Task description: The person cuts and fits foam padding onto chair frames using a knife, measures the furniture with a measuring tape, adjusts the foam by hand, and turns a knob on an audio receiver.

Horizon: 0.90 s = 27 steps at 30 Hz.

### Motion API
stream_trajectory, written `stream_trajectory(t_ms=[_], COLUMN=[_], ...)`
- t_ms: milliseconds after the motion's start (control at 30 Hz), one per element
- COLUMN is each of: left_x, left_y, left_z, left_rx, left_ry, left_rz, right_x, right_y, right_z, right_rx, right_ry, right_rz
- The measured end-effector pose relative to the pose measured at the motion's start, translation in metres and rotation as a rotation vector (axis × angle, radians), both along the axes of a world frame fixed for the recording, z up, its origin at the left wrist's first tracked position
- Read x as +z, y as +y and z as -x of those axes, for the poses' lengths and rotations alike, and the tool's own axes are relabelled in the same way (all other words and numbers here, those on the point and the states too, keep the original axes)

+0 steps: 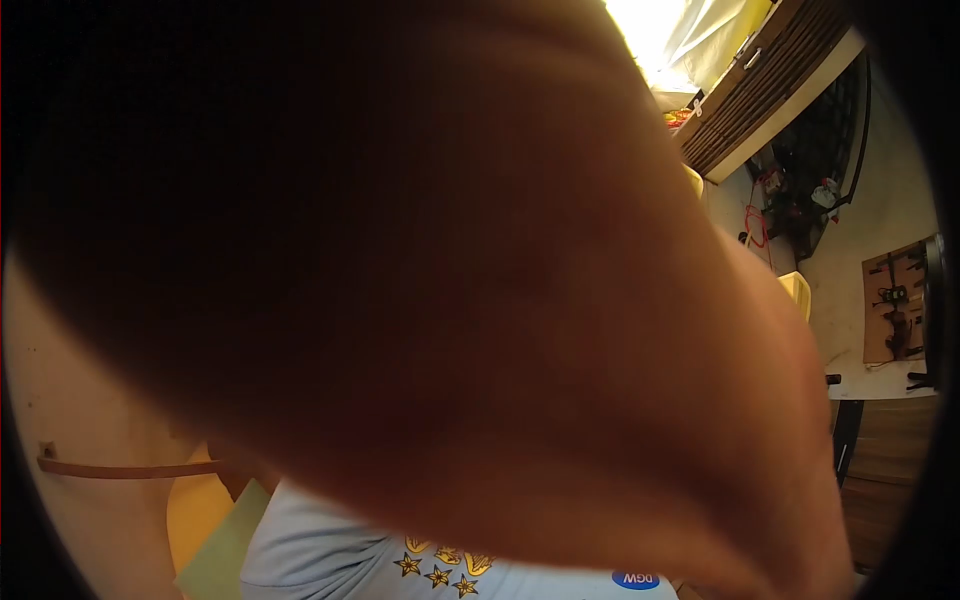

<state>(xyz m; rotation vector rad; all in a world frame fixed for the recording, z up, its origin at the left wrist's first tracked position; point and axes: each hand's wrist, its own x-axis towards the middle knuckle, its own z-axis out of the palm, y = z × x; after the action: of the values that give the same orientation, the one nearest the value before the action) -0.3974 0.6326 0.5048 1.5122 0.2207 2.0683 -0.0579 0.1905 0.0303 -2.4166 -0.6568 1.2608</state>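
A bare arm (560, 300) fills most of the head view, very close to the camera and blurred. It bends at the lower right and runs up and left into deep shadow. No fingers of either hand show, so what they hold or touch is hidden. Below the arm is the light blue shirt (310, 550) of the person wearing the camera, with gold stars (437, 577) and a blue oval badge (635, 579) on it.
Dark wooden slats (750, 90) slope across the upper right beside a bright light. A board with dark shapes (895, 305) hangs on the right wall, above a brown wooden surface (885, 500). A thin wooden strip (130, 469) crosses the lower left.
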Motion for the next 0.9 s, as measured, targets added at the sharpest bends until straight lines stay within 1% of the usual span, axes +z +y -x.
stream_trajectory(t_ms=[133,167,233,333,400,433,500,533,567,633,700,733,767,800,867,900], left_x=[0.063,0.073,0.088,0.102,0.106,0.105,0.094,0.088,0.080,0.050,0.003,-0.022,-0.044,-0.068,-0.118,-0.138], left_y=[-0.008,-0.010,-0.015,-0.019,-0.020,-0.018,-0.009,-0.001,0.010,0.035,0.068,0.087,0.104,0.124,0.175,0.198], left_z=[-0.035,-0.044,-0.063,-0.093,-0.116,-0.127,-0.152,-0.163,-0.173,-0.184,-0.197,-0.203,-0.209,-0.217,-0.232,-0.239], left_rx=[-0.025,-0.031,-0.049,-0.047,-0.038,-0.027,-0.014,-0.001,0.010,0.064,0.224,0.230,0.178,0.099,-0.119,-0.231], left_ry=[-0.121,-0.144,-0.167,-0.193,-0.189,-0.179,-0.171,-0.171,-0.167,-0.128,0.053,0.144,0.188,0.208,0.181,0.186], left_rz=[-0.366,-0.430,-0.541,-0.647,-0.673,-0.658,-0.619,-0.606,-0.581,-0.451,-0.160,-0.048,0.114,0.278,0.653,0.823], right_x=[0.002,0.001,-0.031,-0.038,-0.015,0.000,0.054,0.050,0.061,0.071,0.114,0.132,0.141,0.140,0.154,0.150], right_y=[-0.008,-0.013,-0.029,-0.027,0.006,0.024,0.067,0.080,0.104,0.148,0.200,0.224,0.247,0.267,0.313,0.334], right_z=[-0.006,-0.011,-0.027,-0.054,-0.080,-0.085,-0.078,-0.096,-0.102,-0.115,-0.122,-0.129,-0.136,-0.144,-0.164,-0.180], right_rx=[0.047,0.107,0.228,0.261,0.446,0.395,0.266,0.293,0.225,0.208,0.202,0.173,0.146,0.062,0.028,0.005], right_ry=[0.037,-0.011,-0.100,-0.107,-0.147,-0.140,-0.135,-0.185,-0.172,-0.267,-0.279,-0.246,-0.216,-0.097,-0.062,-0.035], right_rz=[0.106,0.102,0.074,0.079,0.088,0.038,-0.051,-0.126,-0.216,-0.520,-0.640,-0.626,-0.613,-0.649,-0.658,-0.657])
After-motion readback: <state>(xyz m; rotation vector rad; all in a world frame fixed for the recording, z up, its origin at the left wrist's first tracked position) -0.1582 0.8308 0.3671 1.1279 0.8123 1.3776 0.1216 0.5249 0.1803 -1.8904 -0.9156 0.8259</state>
